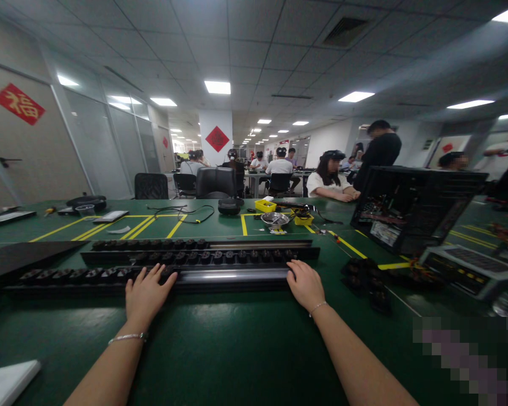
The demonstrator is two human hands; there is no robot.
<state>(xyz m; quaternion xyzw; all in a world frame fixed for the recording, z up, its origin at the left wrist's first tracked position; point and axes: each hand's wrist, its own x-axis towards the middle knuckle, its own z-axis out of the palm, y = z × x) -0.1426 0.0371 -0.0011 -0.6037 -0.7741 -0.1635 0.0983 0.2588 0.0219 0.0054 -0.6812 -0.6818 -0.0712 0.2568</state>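
Observation:
Three long black rails lie side by side on the green table, carrying rows of round black pieces that look like sockets. My left hand [147,294] rests on the nearest rail [228,276], fingers spread over its upper edge beside the last round pieces. To its right, that rail has a bare shiny channel. At the rail's right end lies my right hand [307,286], fingers stretched forward onto it, the tips near the end of the middle rail [218,257]. Behind that is the far rail [258,245], its right part also bare. The undersides of both hands are hidden.
An open black computer case [419,208] and a power supply unit [469,270] stand at right, near small black parts [367,282]. Farther back are a metal bowl [275,219], a yellow bin [266,206] and a cable [186,213]. A person [330,177] sits across the table.

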